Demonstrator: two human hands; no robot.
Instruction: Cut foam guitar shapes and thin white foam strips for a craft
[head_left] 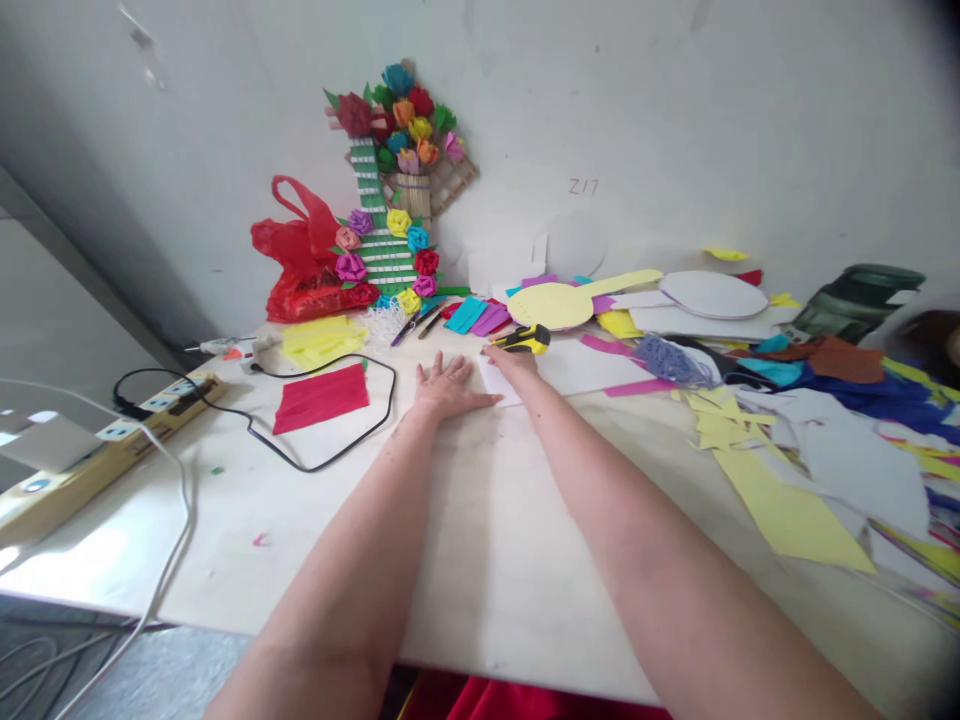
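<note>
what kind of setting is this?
Likely a paper-craft work table against a wall. Coloured paper scraps litter the table, a paper-flower decoration leans on the wall, and the right hand holds a yellow utility knife beside the flat left hand.

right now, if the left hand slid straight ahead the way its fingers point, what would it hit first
The left hand lies flat on the table, fingers pointing toward the wall. Straight ahead, bare table comes first, then probably the blue and purple paper strips near the paper flower stand. Depth is hard to judge.
</note>
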